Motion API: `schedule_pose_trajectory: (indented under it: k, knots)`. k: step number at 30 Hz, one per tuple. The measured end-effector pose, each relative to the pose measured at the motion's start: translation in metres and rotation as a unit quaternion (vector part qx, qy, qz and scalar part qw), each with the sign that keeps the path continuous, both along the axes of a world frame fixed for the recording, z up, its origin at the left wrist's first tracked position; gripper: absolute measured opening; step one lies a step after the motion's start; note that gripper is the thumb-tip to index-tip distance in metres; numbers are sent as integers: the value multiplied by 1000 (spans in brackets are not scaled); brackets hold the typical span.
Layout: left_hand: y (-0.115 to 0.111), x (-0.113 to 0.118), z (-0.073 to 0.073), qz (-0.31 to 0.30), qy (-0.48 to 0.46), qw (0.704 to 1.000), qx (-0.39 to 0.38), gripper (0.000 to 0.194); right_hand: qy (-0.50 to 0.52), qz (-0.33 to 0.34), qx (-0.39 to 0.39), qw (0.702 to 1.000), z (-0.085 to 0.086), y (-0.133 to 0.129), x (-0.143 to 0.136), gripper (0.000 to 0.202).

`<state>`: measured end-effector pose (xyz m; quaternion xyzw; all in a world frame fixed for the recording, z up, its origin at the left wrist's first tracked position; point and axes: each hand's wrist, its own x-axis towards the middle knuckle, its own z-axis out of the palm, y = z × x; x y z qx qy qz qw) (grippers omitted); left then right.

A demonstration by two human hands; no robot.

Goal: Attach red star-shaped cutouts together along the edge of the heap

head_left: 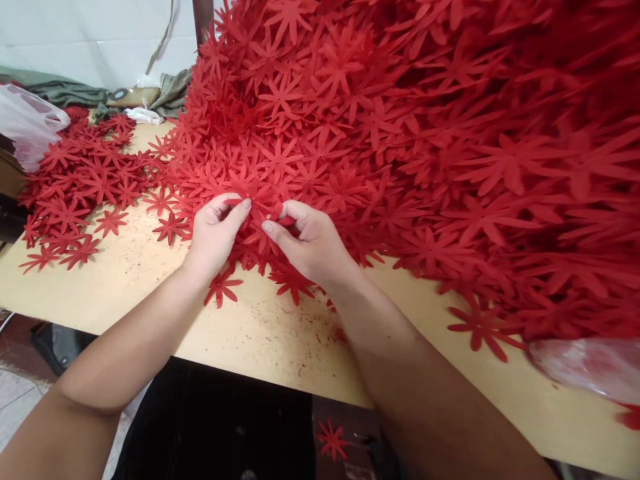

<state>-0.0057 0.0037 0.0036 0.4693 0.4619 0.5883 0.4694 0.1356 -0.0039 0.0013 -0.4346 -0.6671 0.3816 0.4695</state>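
Note:
My left hand (217, 223) pinches a red flower-shaped cutout (256, 200) between thumb and forefinger. From the other side, my right hand (307, 240) is closed with thumb and forefinger on a petal of what looks like the same cutout. Both hands are held close together in front of a large heap of red flower cutouts (280, 157). A few single cutouts, such as one red flower (223, 287), lie on the table just below my hands. Against the red heap, the outline of the held piece is hard to make out.
A smaller pile of red cutouts (97, 180) lies to the left, with a white plastic bag (30, 123) beside it. Grey-green cloth (70, 92) lies along the wall. Red scraps dot the tabletop (280, 340). A clear plastic bag (590, 363) sits at right.

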Motion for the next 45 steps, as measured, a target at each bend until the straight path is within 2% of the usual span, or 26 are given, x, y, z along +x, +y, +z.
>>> schedule_pose_trajectory:
  k: [4, 10, 14, 18, 20, 26, 29, 32, 36, 39, 45]
  knots:
    - [7, -8, 2, 30, 3, 1000, 5, 13, 32, -10, -16, 999, 2, 2, 4, 14]
    - [3, -8, 4, 0, 26, 999, -22, 28, 116, -15, 16, 993, 7, 5, 15, 12]
    - [0, -5, 3, -25, 45, 998, -45, 30, 149, 22, 3, 989, 12, 1, 14, 15]
    - [-2, -1, 0, -65, 35, 996, -47, 30, 137, 70, -11, 988, 10, -4, 5, 20]
    - [-2, 0, -1, -71, 53, 995, -50, 33, 131, 72, -19, 989, 8, -4, 1, 21]
    - [-1, -2, -1, -63, 97, 993, -39, 39, 133, -4, -41, 990, 3, 0, 0, 23]
    - [1, -2, 0, -72, 62, 995, -43, 30, 153, -28, -43, 987, 2, 2, 3, 23]
    - [3, -2, 1, -47, 19, 998, -43, 18, 175, -72, -39, 981, -1, 7, 8, 20]
    - [4, -3, 1, -53, 18, 998, -30, 20, 173, -106, -16, 979, -4, 14, 14, 17]
    - [2, -2, -1, -69, 33, 997, -30, 26, 153, -74, -13, 985, -3, 11, 12, 17]
    - [-4, 2, -1, -102, 38, 992, -62, 42, 160, 14, -72, 984, 7, -3, -3, 36]
